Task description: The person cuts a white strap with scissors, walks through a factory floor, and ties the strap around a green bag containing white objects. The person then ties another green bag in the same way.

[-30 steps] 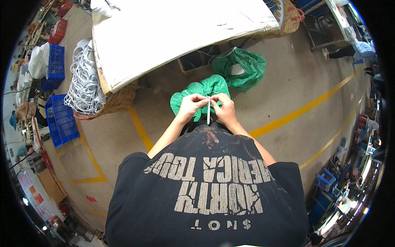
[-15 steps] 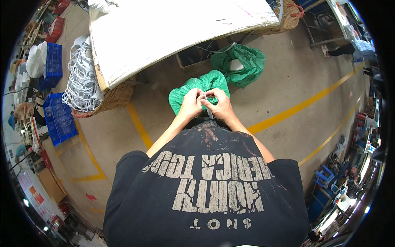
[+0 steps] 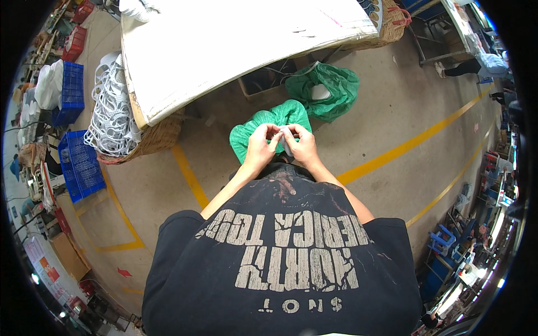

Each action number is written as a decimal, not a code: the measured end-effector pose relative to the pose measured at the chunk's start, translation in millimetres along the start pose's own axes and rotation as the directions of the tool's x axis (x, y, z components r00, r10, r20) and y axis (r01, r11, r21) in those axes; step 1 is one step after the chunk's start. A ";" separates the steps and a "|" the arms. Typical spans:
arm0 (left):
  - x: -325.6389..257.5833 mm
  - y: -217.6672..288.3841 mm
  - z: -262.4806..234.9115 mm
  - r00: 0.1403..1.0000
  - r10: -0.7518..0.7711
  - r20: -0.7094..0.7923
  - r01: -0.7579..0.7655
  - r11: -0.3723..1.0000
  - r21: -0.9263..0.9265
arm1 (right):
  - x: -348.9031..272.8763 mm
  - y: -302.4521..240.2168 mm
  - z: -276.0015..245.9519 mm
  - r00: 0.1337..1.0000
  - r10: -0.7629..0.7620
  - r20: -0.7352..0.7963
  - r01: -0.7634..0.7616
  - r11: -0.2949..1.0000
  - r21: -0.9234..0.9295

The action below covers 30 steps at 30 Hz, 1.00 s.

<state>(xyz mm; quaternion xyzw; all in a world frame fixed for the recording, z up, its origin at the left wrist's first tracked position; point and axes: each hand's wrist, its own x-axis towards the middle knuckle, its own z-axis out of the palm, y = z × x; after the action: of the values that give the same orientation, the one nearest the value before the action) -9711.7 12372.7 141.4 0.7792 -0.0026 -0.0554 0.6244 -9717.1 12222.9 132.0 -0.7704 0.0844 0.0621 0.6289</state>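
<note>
Close together in front of my chest, my left hand [image 3: 260, 148] and my right hand [image 3: 303, 148] are both closed in a fingertip pinch. A small, thin greyish-white piece [image 3: 286, 143] runs between them and hangs down beside the right fingers; its kind is too small to make out. Beneath and beyond the hands lies a bulging green mesh-like bag [image 3: 242, 136]. A second green bag [image 3: 346, 92] gapes on the floor just past it, with a white item [image 3: 320, 92] inside.
A large white-topped table [image 3: 235, 50] stands ahead. At its left, a wicker basket [image 3: 159, 137] overflows with white cut-out pieces [image 3: 115, 106]. Blue crates [image 3: 82, 165] sit further left. Yellow lines [image 3: 409, 148] mark the floor. Another person [image 3: 487, 65] is at the far right.
My fingertips have shifted slightly on the pale piece, and it hangs more beside my right fingers. The whole view has moved a little; the bags stay in place.
</note>
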 end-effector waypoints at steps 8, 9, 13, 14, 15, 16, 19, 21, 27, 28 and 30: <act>2.8 -11.8 -1.6 0.985 0.170 -0.018 -0.163 0.967 0.194 | 4.6 11.4 -0.8 0.998 0.027 0.065 -0.029 0.999 0.033; 3.0 -13.5 -1.8 0.983 0.185 -0.013 -0.178 0.961 0.213 | 5.9 14.3 -0.2 0.998 0.011 0.056 -0.010 1.000 -0.018; 2.8 -15.6 -3.9 0.988 0.156 -0.004 -0.153 0.971 0.185 | 10.5 23.6 2.5 1.000 0.004 0.030 0.000 0.992 -0.127; 2.5 -14.8 -4.9 0.987 0.159 0.000 -0.156 0.969 0.194 | 11.2 24.7 2.9 1.000 0.010 0.027 -0.007 0.991 -0.133; 2.1 -13.7 -6.1 0.989 0.144 0.010 -0.144 0.973 0.183 | 11.6 25.4 3.1 0.999 0.022 0.023 -0.019 0.990 -0.139; 1.7 -12.3 -7.5 0.993 0.116 0.024 -0.118 0.981 0.153 | 12.0 25.8 3.2 1.000 -0.018 0.011 0.020 0.980 -0.196; 0.5 -6.8 -11.6 0.995 0.096 0.035 -0.101 0.979 0.176 | 14.1 29.3 2.6 0.997 -0.071 -0.015 0.062 0.946 -0.317; -0.8 -2.2 -13.9 0.996 0.088 0.031 -0.092 0.982 0.164 | 16.7 35.8 1.8 0.998 -0.062 0.003 0.059 0.944 -0.326; -5.0 6.2 -15.9 0.997 0.015 0.077 -0.018 0.999 0.045 | 22.6 57.5 3.7 0.993 0.119 0.005 -0.106 0.901 -0.421; -4.8 4.5 -15.8 0.993 -0.049 0.109 0.054 0.998 -0.039 | 22.1 56.7 5.0 0.998 0.051 0.031 -0.036 0.930 -0.366; -3.1 -3.6 -16.1 0.997 -0.035 0.068 0.039 0.998 -0.047 | 20.9 52.7 7.7 0.986 -0.089 0.138 0.124 0.954 -0.274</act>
<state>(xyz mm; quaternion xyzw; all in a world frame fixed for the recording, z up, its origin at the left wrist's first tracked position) -9713.6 12389.4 141.6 0.7614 -0.0077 -0.0930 0.6415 -9707.5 12219.1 75.7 -0.8500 -0.0064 0.0873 0.5194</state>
